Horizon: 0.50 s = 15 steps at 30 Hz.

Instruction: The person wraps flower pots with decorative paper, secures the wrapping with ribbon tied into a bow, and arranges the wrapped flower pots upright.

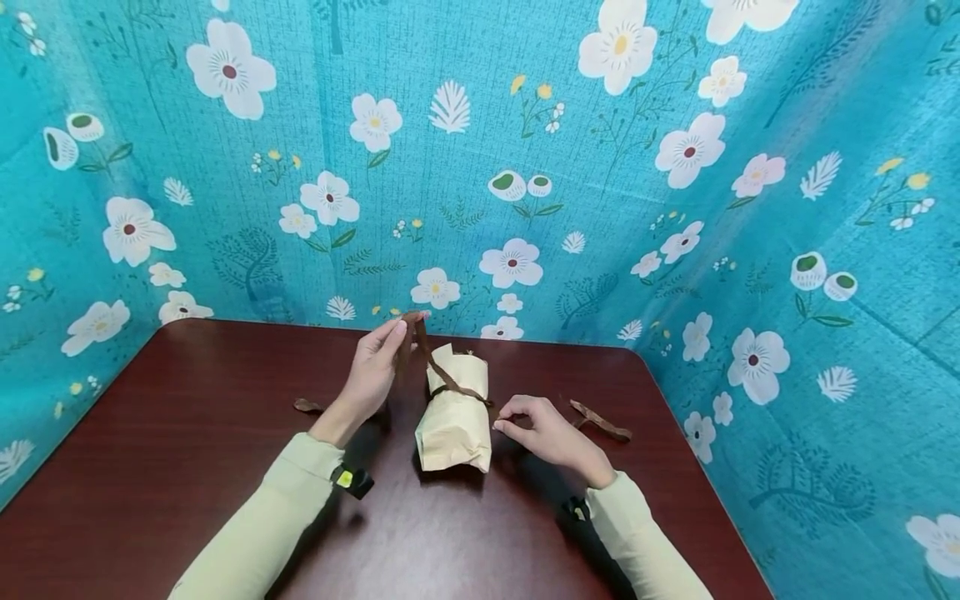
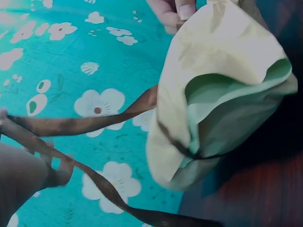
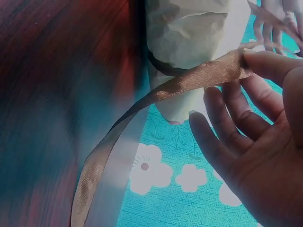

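Observation:
A cream paper-wrapped bundle [image 1: 453, 433] lies lengthwise on the table, a brown satin ribbon [image 1: 459, 387] crossing round its middle. Beyond its far left side, my left hand [image 1: 371, 367] is raised and pinches one length of the ribbon, which runs taut back to the bundle. My right hand [image 1: 551, 433], low beside the bundle's right side, pinches the other length between thumb and index finger; its remaining fingers are spread in the right wrist view. The left wrist view shows the bundle's folded paper end [image 2: 227, 90] gaping a little. What is inside stays hidden.
The dark red-brown table [image 1: 187, 467] has rounded far corners. One loose ribbon tail [image 1: 307, 406] lies on it at left, another tail [image 1: 603, 423] at right, twisted. A turquoise flowered cloth [image 1: 465, 167] hangs behind and along both sides.

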Each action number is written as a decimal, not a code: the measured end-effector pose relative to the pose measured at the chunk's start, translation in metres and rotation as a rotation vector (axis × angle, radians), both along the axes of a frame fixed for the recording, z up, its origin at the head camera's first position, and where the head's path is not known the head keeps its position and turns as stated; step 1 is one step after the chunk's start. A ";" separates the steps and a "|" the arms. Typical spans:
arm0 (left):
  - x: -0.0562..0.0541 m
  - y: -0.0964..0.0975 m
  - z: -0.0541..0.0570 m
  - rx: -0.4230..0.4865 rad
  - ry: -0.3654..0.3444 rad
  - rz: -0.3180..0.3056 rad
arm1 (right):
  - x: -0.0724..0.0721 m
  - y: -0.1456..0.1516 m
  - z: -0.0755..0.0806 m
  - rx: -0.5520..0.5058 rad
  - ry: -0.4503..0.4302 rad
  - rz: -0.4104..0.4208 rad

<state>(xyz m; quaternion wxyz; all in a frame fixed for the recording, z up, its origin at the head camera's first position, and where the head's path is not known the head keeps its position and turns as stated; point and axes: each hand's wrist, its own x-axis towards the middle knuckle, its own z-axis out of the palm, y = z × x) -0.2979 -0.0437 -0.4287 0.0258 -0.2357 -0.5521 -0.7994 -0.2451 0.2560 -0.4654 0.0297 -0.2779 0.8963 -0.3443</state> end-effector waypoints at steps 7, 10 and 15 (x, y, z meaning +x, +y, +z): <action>-0.004 0.026 -0.010 0.045 -0.090 -0.047 | 0.001 0.001 0.003 0.009 0.000 -0.023; -0.004 0.038 -0.011 0.070 -0.110 -0.029 | 0.002 0.003 0.006 0.023 0.006 -0.038; 0.000 0.050 -0.015 0.103 -0.192 -0.041 | 0.003 0.007 0.010 0.004 -0.022 -0.053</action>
